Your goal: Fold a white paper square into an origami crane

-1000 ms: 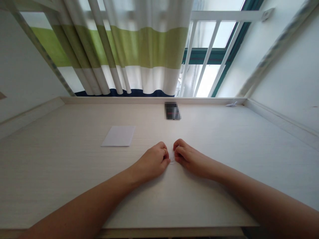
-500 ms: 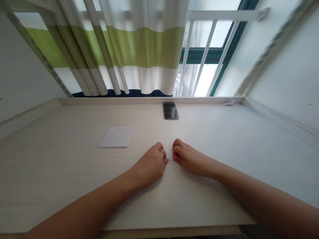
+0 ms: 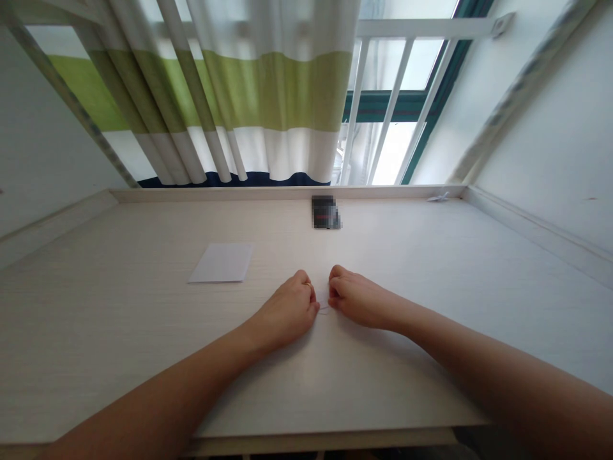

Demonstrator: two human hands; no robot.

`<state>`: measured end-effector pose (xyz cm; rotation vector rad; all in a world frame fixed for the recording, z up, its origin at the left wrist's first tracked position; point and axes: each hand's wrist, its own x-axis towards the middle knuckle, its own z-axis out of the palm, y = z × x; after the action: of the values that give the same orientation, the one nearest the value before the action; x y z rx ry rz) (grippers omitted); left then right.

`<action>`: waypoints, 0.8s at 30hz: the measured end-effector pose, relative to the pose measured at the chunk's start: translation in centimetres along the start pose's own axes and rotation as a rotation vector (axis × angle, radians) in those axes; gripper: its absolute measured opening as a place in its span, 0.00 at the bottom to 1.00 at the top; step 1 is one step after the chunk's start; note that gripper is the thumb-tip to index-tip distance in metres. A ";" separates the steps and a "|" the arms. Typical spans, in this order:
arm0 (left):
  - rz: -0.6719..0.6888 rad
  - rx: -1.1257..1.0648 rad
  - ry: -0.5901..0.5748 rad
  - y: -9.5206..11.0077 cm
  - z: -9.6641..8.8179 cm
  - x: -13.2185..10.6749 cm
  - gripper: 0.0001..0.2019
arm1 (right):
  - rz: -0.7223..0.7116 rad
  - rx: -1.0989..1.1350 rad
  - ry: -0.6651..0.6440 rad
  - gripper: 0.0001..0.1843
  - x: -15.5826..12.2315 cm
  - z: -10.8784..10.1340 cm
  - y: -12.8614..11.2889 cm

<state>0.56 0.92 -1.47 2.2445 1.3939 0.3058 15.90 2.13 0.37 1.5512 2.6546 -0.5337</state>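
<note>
My left hand is closed, thumb against curled fingers, with a ring on one finger. My right hand is also closed, a short gap to the right of it. Between the two, a small piece of white paper shows at the fingertips of both hands. Most of it is hidden by the fingers, and its pale edges barely stand out from the tabletop. A stack of square white paper lies flat on the table, beyond and left of my left hand.
The pale wooden table has a raised rim at the back. A dark, pixelated object lies near that rim. Another small white folded paper rests in the back right corner. Curtains and a white railing stand behind.
The whole view has shifted slightly. Both hands stay closed at the small paper, with hardly any movement between them.
</note>
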 end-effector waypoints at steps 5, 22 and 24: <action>0.027 0.070 -0.003 0.0 0.2 -0.1 0.09 | 0.005 -0.047 -0.008 0.10 0.0 0.0 -0.1; -0.052 -0.139 0.094 -0.7 -0.2 0.1 0.09 | -0.002 0.064 0.027 0.06 -0.2 0.2 0.2; -0.068 -0.164 0.083 -0.8 -0.3 0.2 0.10 | 0.015 0.135 0.039 0.03 -0.2 0.4 0.5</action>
<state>-0.11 1.46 -1.61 2.0687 1.4292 0.4772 16.38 2.08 -0.14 1.6306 2.6837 -0.7024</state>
